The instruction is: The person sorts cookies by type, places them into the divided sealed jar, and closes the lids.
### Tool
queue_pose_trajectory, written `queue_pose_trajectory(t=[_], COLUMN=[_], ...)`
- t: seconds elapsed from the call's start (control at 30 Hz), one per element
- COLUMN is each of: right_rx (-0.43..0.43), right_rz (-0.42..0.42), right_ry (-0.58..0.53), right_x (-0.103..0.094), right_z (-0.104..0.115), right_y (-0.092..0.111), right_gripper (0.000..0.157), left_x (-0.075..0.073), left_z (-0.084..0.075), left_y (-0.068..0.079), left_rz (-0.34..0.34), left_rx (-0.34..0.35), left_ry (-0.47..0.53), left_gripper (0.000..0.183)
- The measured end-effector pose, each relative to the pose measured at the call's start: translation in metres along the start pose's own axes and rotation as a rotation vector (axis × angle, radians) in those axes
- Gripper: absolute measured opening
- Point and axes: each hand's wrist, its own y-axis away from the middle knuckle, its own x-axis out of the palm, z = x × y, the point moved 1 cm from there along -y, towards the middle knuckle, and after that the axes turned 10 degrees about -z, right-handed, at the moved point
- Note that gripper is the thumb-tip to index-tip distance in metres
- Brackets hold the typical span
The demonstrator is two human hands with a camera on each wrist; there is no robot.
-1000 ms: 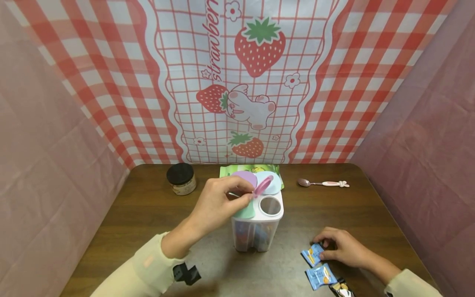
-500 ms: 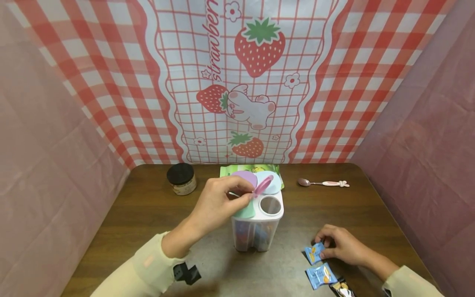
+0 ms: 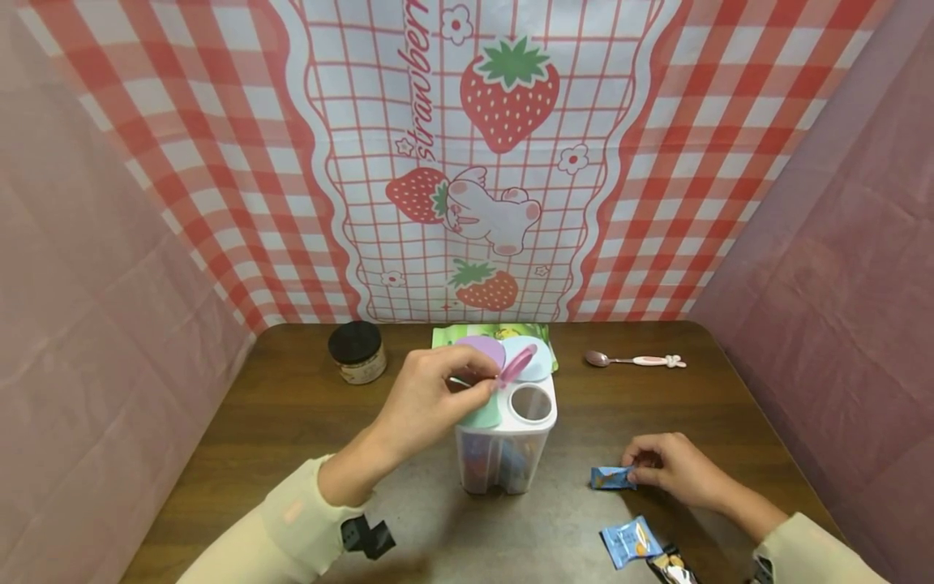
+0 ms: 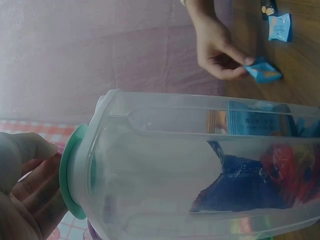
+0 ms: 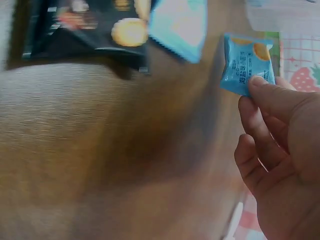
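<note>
My left hand (image 3: 423,401) pinches the raised pink lid (image 3: 521,363) of a clear plastic storage container (image 3: 503,462). Below that lid a round opening (image 3: 531,404) shows in the white top. Purple (image 3: 483,349), pale blue (image 3: 533,357) and green lids (image 3: 485,415) cover the other compartments. Inside, the left wrist view shows a dark blue packet (image 4: 240,185), a red one (image 4: 285,170) and a light blue one (image 4: 257,120). To the right of the container, my right hand (image 3: 679,470) pinches a small blue snack packet (image 5: 247,62) between thumb and fingers.
Another blue snack packet (image 3: 631,542) and a black one (image 3: 673,565) lie near the front right. A black-lidded jar (image 3: 357,353) stands back left, a spoon (image 3: 635,360) back right. Behind the container is a green bag (image 3: 452,332). Cloth hangs around the table.
My right hand has moved slightly away from the table's front, and the blue packet in it has lifted and tilted, apart from the other packets. The left hand stays at the pink lid.
</note>
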Motion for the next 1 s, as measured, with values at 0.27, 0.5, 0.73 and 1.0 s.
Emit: queue_pose_trajectory(t=[0.27, 0.5, 0.73, 1.0], right_rx=[-0.060, -0.159, -0.248, -0.361], right_rz=[-0.140, -0.241, -0.290, -0.389], right_ry=[0.057, 0.086, 0.112, 0.029], right_x=[-0.020, -0.042, -0.052, -0.061], right_z=[0.031, 0.070, 0.101, 0.148], right_y=[-0.024, -0.053, -0.077, -0.095], right_gripper=[0.022, 0.030, 0.037, 0.045], left_x=[0.001, 0.001, 0.000, 0.000], left_z=[0.001, 0.001, 0.003, 0.002], left_y=[0.000, 0.000, 0.001, 0.001], left_rz=[-0.002, -0.011, -0.015, -0.017], left_rx=[0.005, 0.015, 0.018, 0.024], left_ry=[-0.008, -0.004, 0.002, 0.004], left_gripper=[0.010, 0.010, 0.011, 0.010])
